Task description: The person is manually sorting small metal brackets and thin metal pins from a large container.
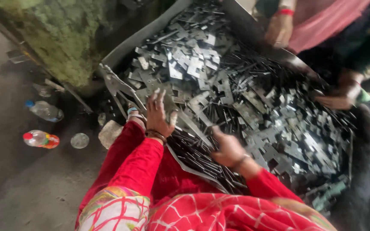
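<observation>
Two hands in a tray of metal pieces

Both rest at the near edge of the metal tray (150, 32). Left hand (159, 113), fingers spread, presses flat metal pieces (202, 64). Right hand (228, 149) lies curled on dark strips (193, 158); its grip cannot be told. Another person's hands (279, 30) reach the far rim, partly cut off.

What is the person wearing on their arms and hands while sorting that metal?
Both arms wear bright red sleeves. The left hand is bare, with dark beaded bangles at the wrist. The right hand is bare too, with a thin dark bangle. No gloves on either.
</observation>
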